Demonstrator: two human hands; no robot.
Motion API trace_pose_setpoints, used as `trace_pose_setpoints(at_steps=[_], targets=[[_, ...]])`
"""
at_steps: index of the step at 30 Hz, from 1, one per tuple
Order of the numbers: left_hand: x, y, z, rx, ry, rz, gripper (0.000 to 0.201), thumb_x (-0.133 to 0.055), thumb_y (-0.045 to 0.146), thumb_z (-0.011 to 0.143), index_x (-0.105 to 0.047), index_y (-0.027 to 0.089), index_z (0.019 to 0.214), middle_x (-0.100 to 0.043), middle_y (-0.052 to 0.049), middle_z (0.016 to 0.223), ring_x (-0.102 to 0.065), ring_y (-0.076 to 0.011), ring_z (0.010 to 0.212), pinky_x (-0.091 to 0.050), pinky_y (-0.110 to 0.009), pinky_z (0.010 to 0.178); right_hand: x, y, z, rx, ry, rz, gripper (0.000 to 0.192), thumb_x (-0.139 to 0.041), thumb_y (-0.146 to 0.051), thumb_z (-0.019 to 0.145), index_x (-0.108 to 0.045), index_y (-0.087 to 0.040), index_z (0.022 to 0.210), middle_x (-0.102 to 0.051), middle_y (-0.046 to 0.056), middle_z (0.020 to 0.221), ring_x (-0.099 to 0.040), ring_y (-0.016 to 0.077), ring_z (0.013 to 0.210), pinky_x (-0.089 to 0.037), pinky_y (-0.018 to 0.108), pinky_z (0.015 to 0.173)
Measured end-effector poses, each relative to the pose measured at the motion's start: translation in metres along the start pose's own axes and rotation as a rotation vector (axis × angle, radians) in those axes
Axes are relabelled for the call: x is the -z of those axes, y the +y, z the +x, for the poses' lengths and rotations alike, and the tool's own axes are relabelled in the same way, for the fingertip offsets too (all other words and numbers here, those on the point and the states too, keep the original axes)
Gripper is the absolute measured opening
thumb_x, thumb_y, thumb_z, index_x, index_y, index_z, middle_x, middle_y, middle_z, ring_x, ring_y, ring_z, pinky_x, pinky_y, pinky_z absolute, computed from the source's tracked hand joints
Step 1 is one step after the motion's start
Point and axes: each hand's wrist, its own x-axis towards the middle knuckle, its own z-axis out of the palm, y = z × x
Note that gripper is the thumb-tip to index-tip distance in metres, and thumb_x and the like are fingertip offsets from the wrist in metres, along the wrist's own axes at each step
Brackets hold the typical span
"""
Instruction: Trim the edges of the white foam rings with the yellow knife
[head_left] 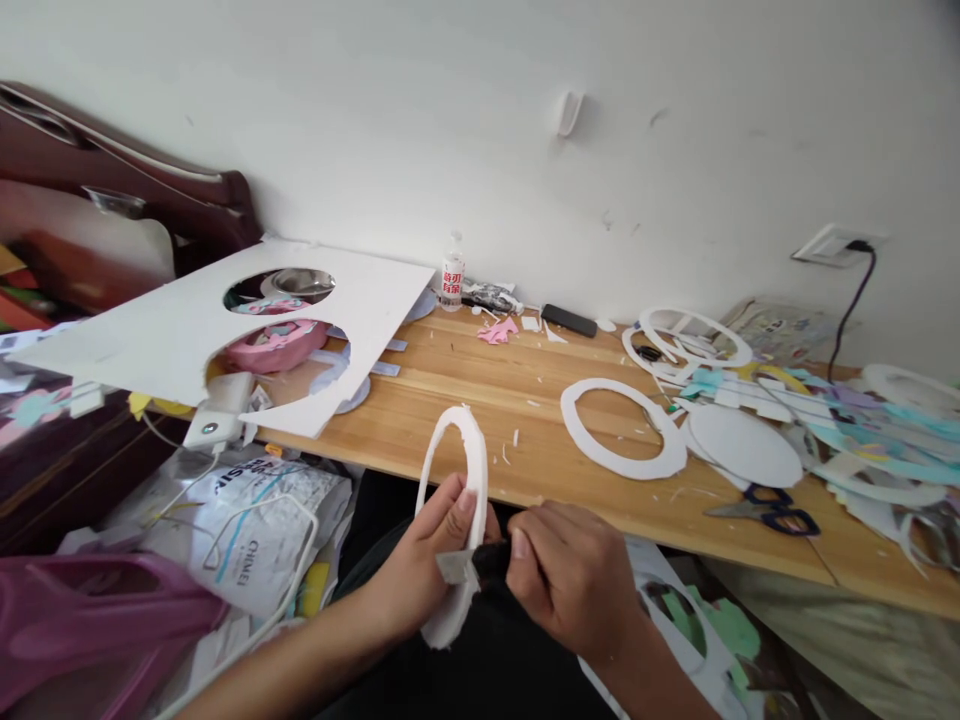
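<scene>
My left hand (427, 560) is closed around the side of a white foam ring (476, 455), which it holds upright on edge above my lap. In my right hand (574, 575) is the dark handle of a knife (454, 567). Its short, wide blade lies across the ring's lower part, touching the edge just below my left thumb. The ring's outer edge looks rough there. Part of the ring is hidden behind my left fingers.
Another white ring (577, 425) lies on the wooden table (480, 375), near scissors (765, 510) and a pile of cut pieces. A white board (382, 300) with round holes covers the left side. A bottle (453, 275) and a black phone-like object (570, 320) are by the wall.
</scene>
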Motion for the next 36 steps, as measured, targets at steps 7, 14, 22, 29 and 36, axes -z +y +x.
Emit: trace_pose_setpoints(at_steps=[7,14,22,29,36], targets=[[-0.007,0.006,-0.003,-0.059,0.122,0.108,0.04,-0.056,0.056,0.091,-0.055,0.017,0.085,-0.052,0.004,0.062,-0.046,-0.0077,0.051,-0.036,-0.021,0.049,0.0,0.001,-0.002,-0.005,0.003,-0.03,0.03,-0.039,-0.017,0.094,-0.053,-0.02,0.067,-0.051,0.0,0.058,-0.046,0.0153,0.056,-0.025,0.033,0.059],[-0.008,0.004,-0.003,0.003,0.083,-0.05,0.04,-0.06,0.057,0.087,-0.049,0.019,0.082,-0.045,0.008,0.056,-0.037,-0.0055,0.045,-0.03,-0.019,0.044,0.0,0.015,-0.006,-0.026,0.039,-0.095,0.028,-0.04,-0.018,0.095,-0.055,-0.02,0.071,-0.053,0.001,0.059,-0.046,0.0159,0.057,-0.027,0.033,0.059],[-0.004,-0.001,-0.002,0.002,0.053,-0.047,0.037,-0.054,0.053,0.093,-0.047,0.019,0.08,-0.047,0.007,0.056,-0.037,-0.006,0.045,-0.029,-0.02,0.044,0.006,0.012,-0.006,-0.006,0.089,-0.077,0.025,-0.041,-0.014,0.093,-0.055,-0.019,0.074,-0.055,0.001,0.06,-0.049,0.0151,0.057,-0.029,0.032,0.059],[-0.005,0.001,-0.004,0.058,0.078,-0.061,0.041,-0.062,0.058,0.086,-0.048,0.019,0.082,-0.048,0.007,0.057,-0.039,-0.0065,0.046,-0.03,-0.02,0.045,0.0,0.005,0.001,-0.023,0.068,-0.075,0.028,-0.04,-0.016,0.094,-0.054,-0.02,0.07,-0.053,0.0,0.058,-0.046,0.0147,0.055,-0.028,0.032,0.058],[-0.003,0.001,-0.004,-0.013,-0.025,-0.012,0.039,-0.053,0.056,0.092,-0.045,0.02,0.078,-0.043,0.007,0.052,-0.034,-0.007,0.043,-0.026,-0.021,0.043,0.002,0.033,-0.01,-0.091,0.086,-0.168,0.029,-0.041,-0.018,0.095,-0.054,-0.02,0.069,-0.051,-0.001,0.057,-0.046,0.0142,0.054,-0.028,0.031,0.057]])
